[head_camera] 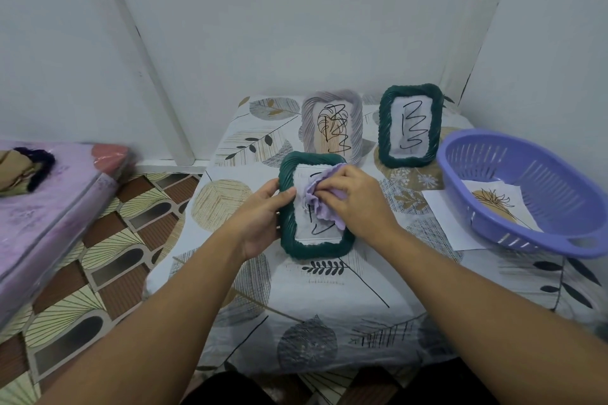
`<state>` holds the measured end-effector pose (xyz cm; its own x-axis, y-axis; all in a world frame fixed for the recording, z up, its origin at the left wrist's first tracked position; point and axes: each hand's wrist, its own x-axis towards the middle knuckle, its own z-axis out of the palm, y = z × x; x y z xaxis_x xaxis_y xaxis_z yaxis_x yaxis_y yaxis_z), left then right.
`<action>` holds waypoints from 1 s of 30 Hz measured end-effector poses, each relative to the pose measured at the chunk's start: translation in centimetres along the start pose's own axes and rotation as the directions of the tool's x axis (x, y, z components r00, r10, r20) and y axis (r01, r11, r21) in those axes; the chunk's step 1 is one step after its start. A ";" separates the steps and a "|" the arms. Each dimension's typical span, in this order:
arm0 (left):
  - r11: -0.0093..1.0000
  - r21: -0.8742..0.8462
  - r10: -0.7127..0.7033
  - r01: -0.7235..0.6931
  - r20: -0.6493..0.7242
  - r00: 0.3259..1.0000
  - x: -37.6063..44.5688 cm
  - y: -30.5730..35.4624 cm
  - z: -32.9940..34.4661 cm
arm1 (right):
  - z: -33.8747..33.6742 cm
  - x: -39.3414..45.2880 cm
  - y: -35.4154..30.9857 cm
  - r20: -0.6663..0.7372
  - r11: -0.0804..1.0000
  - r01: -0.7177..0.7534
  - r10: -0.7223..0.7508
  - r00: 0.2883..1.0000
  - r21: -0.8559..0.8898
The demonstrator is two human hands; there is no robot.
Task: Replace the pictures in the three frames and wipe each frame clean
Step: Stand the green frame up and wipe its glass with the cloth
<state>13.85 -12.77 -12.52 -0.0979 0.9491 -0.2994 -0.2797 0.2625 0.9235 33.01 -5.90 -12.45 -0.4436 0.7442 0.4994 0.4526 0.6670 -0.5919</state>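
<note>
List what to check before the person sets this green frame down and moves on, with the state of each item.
1. Left hand grips the near green frame at its left edge: ok.
2. Right hand presses the lilac cloth on the frame's front: ok.
3. Front fully wiped: cannot tell.
4. New picture seated straight: cannot tell, the cloth covers part.
5. Grey frame and far green frame standing upright behind: ok.
6. Old print in the purple basket: ok.

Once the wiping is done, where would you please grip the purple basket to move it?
Take the basket by the handle slot in its near rim, coming from the front right. The slot faces the person, and the basket sits tilted on loose paper, so lift rather than drag.
</note>
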 end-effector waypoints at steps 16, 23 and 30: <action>1.000 -0.019 0.023 -0.023 0.020 1.000 -0.2 -0.3 -0.3 | -0.1 -0.4 -0.3 0.156 0.996 0.080 -0.073 0.985 -0.038; 1.000 -0.005 0.024 -0.024 0.017 1.000 0.0 -0.2 -0.1 | -0.4 -0.2 -0.7 0.132 1.000 0.014 -0.016 0.991 0.014; 1.000 -0.021 0.018 -0.018 0.021 1.000 -0.2 -0.2 -0.1 | 0.0 -0.1 0.1 0.181 0.993 0.114 -0.109 0.977 -0.019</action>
<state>13.80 -13.06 -12.63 -0.0825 0.9571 -0.2776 -0.2977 0.2422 0.9234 33.05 -5.88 -12.58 -0.6229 0.6483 0.4379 0.4139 0.7481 -0.5186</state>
